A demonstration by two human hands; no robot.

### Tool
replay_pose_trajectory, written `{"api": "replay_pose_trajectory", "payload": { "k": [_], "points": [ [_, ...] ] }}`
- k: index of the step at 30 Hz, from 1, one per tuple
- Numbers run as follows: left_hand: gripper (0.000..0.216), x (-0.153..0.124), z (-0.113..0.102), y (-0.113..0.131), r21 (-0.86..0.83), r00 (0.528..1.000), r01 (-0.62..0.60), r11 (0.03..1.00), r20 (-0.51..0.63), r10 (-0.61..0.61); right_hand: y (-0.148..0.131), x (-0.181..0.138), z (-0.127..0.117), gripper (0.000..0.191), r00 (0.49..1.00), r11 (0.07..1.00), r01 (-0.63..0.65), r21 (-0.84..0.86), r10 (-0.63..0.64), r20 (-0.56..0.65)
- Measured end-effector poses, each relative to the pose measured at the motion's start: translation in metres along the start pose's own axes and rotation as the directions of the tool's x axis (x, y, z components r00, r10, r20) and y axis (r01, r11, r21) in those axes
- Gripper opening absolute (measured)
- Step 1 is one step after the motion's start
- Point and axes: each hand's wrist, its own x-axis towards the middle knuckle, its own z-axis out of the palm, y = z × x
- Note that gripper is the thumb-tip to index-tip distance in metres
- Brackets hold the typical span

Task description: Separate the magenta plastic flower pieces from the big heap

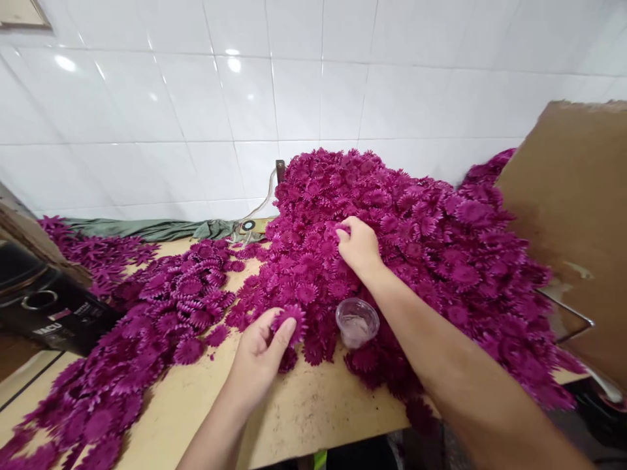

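Observation:
Between the thumb and fingers of my left hand (pixel 262 346) is a purple artificial flower head (pixel 298 315), held above the table near its front. My right hand (pixel 359 245) reaches over the big heap of purple flower heads (pixel 416 228). Its thumb and forefinger are pinched on a purple flower piece (pixel 341 228), mostly covered by the fingers. Below my right wrist, a clear plastic cup (pixel 357 322) stands against the heap, with something pale and translucent inside that I cannot make out.
A second pile of purple flower heads (pixel 161 320) spreads along the left of the wooden table (pixel 304 411). A black container (pixel 53 303) leans at far left. Cardboard (pixel 573 228) borders the right. Green cloth (pixel 147 227) lies along the tiled wall (pixel 304 98).

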Motion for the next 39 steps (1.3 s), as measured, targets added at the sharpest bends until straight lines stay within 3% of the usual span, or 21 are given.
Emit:
{"api": "replay_pose_trajectory", "payload": {
  "k": [5,10,13,18,23,28,36,39],
  "points": [
    [0.027,0.009,-0.004,-0.010,-0.154,0.995,0.069,0.986,-0.066,-0.080,-0.002,-0.015,-0.013,0.039,0.970,0.972,0.232,-0.028,-0.229,0.080],
    [0.034,0.019,0.003,-0.017,-0.167,0.992,0.089,0.982,-0.071,-0.102,-0.034,-0.063,-0.013,0.012,0.834,0.895,0.383,0.229,-0.441,0.332],
    [0.040,0.021,0.005,-0.020,-0.152,0.986,0.108,0.982,-0.111,-0.126,-0.040,-0.075,-0.006,0.008,0.816,0.900,0.339,0.273,-0.426,0.390],
    [0.044,0.016,0.007,-0.020,-0.149,0.978,0.150,0.977,-0.121,-0.168,-0.038,-0.075,0.005,0.004,0.807,0.924,0.150,0.353,-0.320,0.496],
    [0.036,0.010,0.004,-0.018,-0.095,0.999,0.042,0.995,-0.030,-0.045,-0.035,-0.067,0.012,0.009,0.893,0.938,0.105,0.331,-0.235,0.384],
    [0.032,0.012,-0.001,-0.017,-0.060,0.998,0.003,0.998,-0.068,-0.007,-0.032,-0.051,0.026,0.011,0.919,0.927,-0.038,0.372,-0.114,0.378],
    [0.027,0.020,-0.003,-0.017,-0.257,0.984,0.005,0.967,-0.172,-0.051,-0.050,-0.036,0.042,0.012,0.950,0.955,0.015,0.295,-0.106,0.295],
    [0.027,0.009,-0.006,-0.014,-0.230,0.987,-0.003,0.973,-0.160,-0.035,-0.037,-0.016,0.031,0.012,0.986,0.979,0.003,0.205,-0.037,0.161]
  ]
}}
